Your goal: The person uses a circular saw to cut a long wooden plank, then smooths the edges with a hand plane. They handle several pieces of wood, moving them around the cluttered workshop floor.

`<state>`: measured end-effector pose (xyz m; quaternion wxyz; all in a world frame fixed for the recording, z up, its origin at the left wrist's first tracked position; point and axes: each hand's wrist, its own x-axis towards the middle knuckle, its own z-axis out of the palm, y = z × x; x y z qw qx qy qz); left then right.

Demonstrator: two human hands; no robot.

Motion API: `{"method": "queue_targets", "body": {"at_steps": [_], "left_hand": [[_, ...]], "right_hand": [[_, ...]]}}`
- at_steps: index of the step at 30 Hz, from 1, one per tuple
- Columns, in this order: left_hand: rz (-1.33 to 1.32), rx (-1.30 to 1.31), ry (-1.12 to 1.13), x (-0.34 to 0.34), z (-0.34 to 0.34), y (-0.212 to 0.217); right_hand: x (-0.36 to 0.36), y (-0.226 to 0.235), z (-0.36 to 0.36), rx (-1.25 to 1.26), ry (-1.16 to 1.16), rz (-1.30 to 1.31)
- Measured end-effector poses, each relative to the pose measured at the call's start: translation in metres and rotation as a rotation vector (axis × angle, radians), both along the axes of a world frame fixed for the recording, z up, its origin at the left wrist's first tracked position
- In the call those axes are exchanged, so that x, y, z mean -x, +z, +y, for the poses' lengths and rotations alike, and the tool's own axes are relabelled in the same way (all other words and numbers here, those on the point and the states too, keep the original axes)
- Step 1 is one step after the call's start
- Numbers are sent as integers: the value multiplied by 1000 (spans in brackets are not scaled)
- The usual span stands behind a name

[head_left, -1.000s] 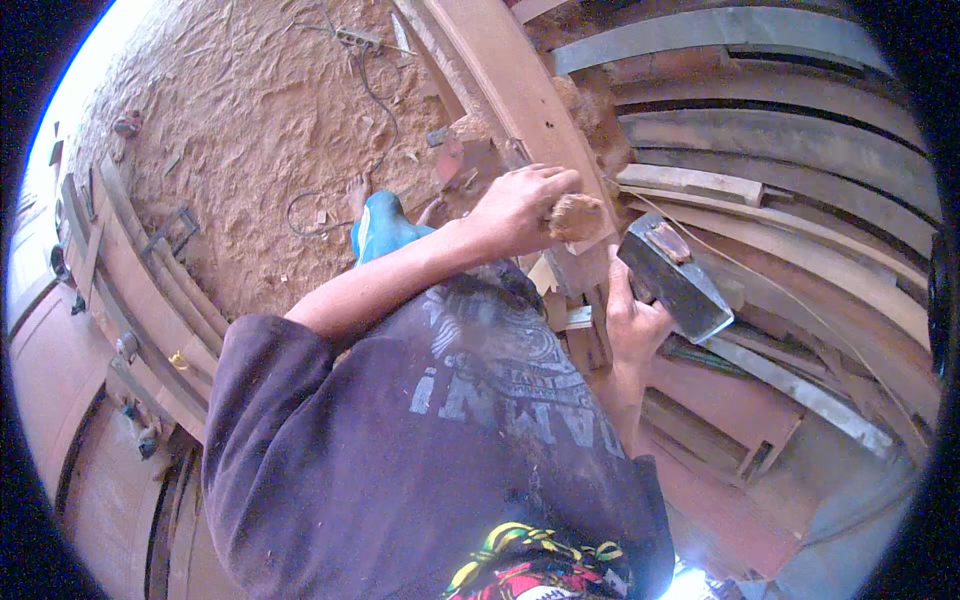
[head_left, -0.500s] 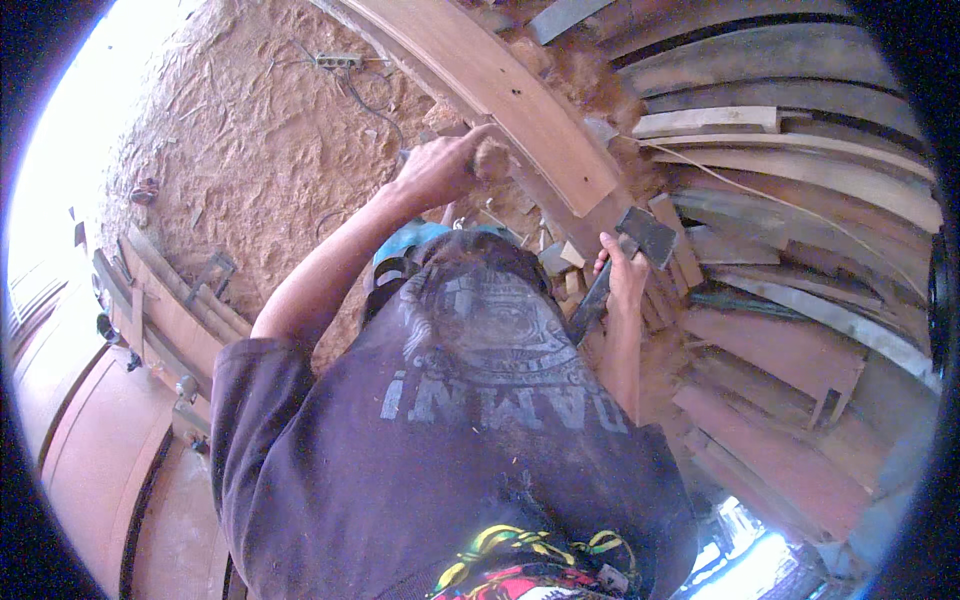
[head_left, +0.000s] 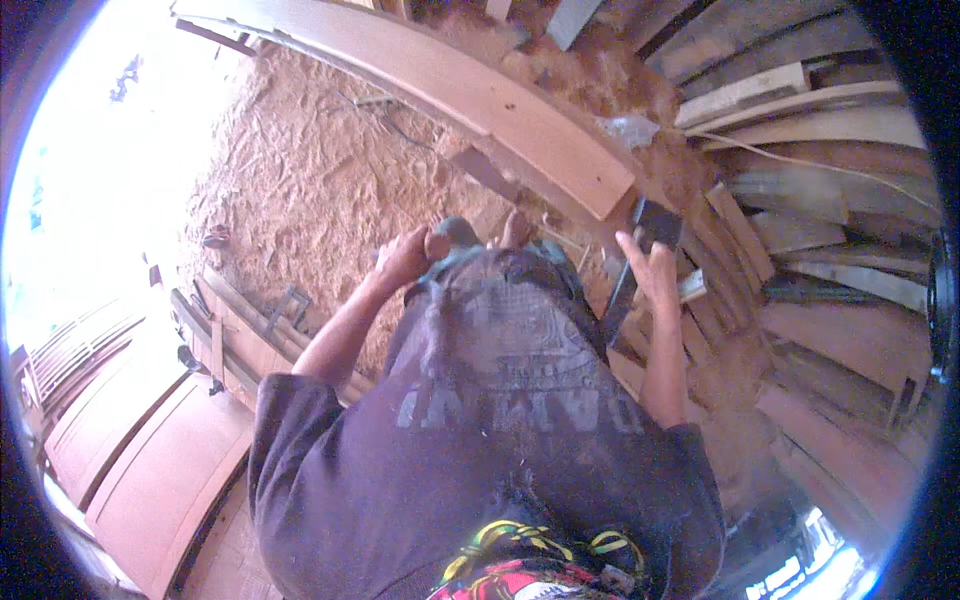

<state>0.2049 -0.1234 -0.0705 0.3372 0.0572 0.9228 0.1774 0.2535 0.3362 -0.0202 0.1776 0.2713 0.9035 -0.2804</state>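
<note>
My left hand [head_left: 405,257] is curled closed, low in front of my body beside my left knee. Whatever may be inside its fingers is hidden. On the other side, my right hand [head_left: 652,268] grips a dark mallet-like tool [head_left: 658,224], with a blocky black head and a long straight shaft slanting down toward me. The tool's head is close to the near end of a long reddish-brown wooden board [head_left: 545,125], which has a few small dark holes along its face. Neither hand touches that board.
Shavings and sawdust [head_left: 290,160] cover the ground ahead. Planks [head_left: 790,120] lie stacked along the right, with a thin cord across them. Wooden panels [head_left: 165,470] stand at lower left. A bare foot [head_left: 516,229] shows near the board, and wood offcuts [head_left: 735,230] lie beside my right hand.
My left hand has drawn back from beside the board toward my body. My right hand still grips the tool near the board's end. The view has shifted, showing more of the board's far end.
</note>
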Motion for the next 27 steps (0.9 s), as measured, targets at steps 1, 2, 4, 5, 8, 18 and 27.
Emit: {"method": "queue_targets", "body": {"at_steps": [1,2,4,5,8,18,27], "left_hand": [[1,64,37,-2,5,14],[1,35,40,-5,-6,9],[0,7,87,-6,-2,20],[15,-4,121,-8,-4,21],[101,39,238,-7,-8,17],[339,-14,40,37,7,40],[350,-110,54,46,-1,29]], "right_hand": [[-2,0,2,-2,38,-1],[0,2,2,1,87,-1],[6,10,0,-76,102,-77],[9,14,-2,-110,119,-116],[13,29,-6,-30,157,-96],[-14,5,-30,-213,-30,137],[-26,11,-43,-408,113,281]]}}
